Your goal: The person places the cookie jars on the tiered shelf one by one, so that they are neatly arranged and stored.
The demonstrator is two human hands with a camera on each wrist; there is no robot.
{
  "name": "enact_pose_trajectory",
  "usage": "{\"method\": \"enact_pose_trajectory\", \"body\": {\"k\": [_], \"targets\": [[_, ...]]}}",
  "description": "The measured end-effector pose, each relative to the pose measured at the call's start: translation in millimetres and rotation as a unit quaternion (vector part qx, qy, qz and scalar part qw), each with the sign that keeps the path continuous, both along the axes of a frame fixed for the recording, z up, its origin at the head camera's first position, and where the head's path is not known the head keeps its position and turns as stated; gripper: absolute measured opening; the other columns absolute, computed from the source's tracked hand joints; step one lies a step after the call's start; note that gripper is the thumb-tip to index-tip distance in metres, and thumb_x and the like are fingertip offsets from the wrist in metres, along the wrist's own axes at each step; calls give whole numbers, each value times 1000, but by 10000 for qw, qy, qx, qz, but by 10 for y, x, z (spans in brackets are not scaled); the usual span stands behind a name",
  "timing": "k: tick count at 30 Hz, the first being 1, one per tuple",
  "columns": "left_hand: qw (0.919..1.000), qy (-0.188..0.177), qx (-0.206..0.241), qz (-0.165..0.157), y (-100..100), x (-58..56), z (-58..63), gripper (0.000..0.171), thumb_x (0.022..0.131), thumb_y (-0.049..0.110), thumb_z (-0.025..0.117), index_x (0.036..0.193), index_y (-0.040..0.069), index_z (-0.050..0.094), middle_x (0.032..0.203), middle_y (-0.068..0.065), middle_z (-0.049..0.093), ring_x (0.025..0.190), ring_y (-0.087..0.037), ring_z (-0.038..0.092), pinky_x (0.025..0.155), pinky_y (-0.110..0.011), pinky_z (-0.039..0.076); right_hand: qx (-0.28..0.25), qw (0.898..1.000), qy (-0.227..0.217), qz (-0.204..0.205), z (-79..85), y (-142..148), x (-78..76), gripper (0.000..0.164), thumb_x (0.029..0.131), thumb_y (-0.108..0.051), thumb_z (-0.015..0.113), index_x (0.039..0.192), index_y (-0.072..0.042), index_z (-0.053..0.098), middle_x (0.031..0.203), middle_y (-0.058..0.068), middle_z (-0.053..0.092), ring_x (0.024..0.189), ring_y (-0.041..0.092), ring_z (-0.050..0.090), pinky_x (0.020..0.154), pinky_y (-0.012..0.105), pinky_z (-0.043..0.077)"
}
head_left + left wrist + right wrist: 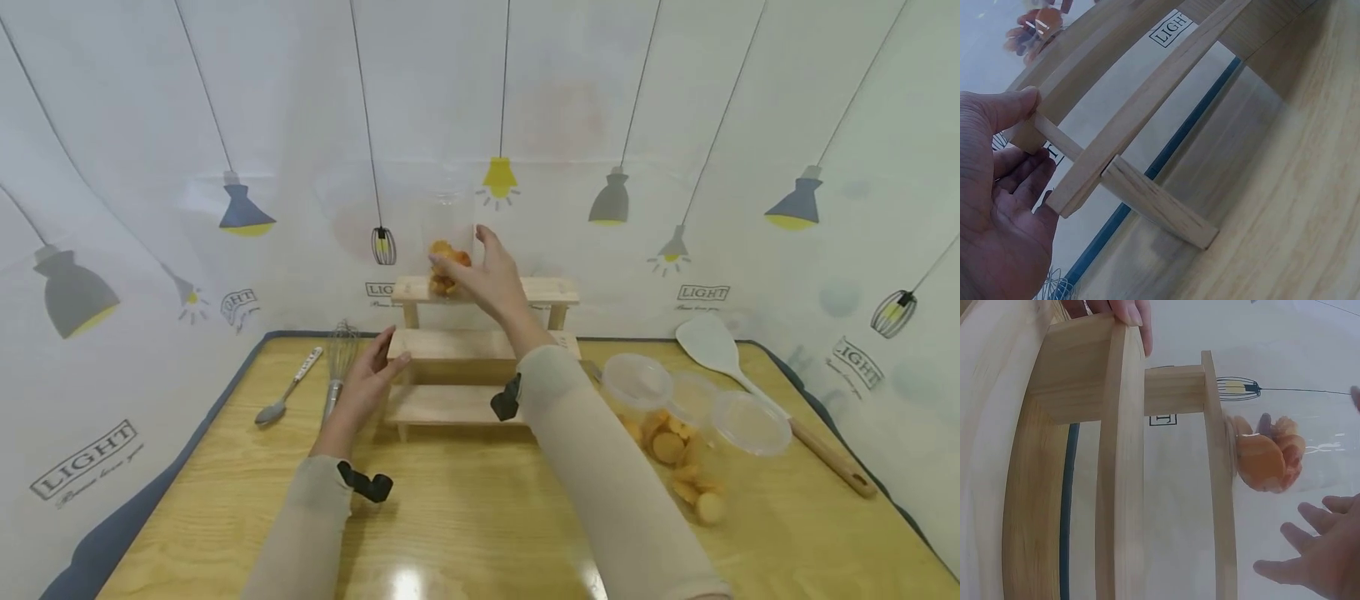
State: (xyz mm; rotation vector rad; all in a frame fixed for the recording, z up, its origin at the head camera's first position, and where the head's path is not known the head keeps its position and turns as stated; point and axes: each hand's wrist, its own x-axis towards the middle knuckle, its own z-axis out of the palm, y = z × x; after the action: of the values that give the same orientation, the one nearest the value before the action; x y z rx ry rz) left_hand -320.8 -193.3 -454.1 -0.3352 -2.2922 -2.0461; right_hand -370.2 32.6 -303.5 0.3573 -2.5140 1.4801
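Observation:
A light wooden stand with three steps (442,343) stands at the back of the table. On its top step is a clear jar (447,218) with orange pieces (1261,462) in its lower part. My right hand (491,279) is beside this jar; in the right wrist view the fingers (1300,572) are spread and a gap shows between them and the jar. My left hand (367,379) holds the left end of the middle step. In the left wrist view its thumb (1019,106) lies on top of the board, with the other fingers below.
Right of the stand are clear lidded containers (752,422) with orange and tan pieces (667,446). A white spatula (708,343) with a wooden handle lies beyond them. At the left lie a spoon (288,392) and a whisk (342,354). A lamp-printed sheet (300,108) hangs behind.

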Motion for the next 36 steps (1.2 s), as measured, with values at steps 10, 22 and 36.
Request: {"method": "enact_pose_trajectory", "body": {"k": [10,22,36], "targets": [[9999,-62,-140,5,-13,0,7,79,100,40,64,162,19,21,166,-6,19,151,-24,22,121,-44,27,268,9993,221,123,102,243,162,109,84,-81,53,164,-23,6,168,3,14,153,26,15,122,50,20],[9999,-77,-57,-81,-6,16,-9,79,101,37,63,162,17,18,166,-6,18,151,-22,21,121,-44,27,853,9928,829,130,178,1038,864,84,94,-64,58,161,-30,21,165,1,25,150,28,24,118,58,27],[9997,-113,-228,-34,7,49,29,80,100,42,62,163,19,18,166,-4,19,151,-23,23,120,-45,27,2406,9204,2943,-915,-281,2572,1805,42,91,-18,74,131,-7,64,130,13,64,122,35,57,89,53,50]]}}
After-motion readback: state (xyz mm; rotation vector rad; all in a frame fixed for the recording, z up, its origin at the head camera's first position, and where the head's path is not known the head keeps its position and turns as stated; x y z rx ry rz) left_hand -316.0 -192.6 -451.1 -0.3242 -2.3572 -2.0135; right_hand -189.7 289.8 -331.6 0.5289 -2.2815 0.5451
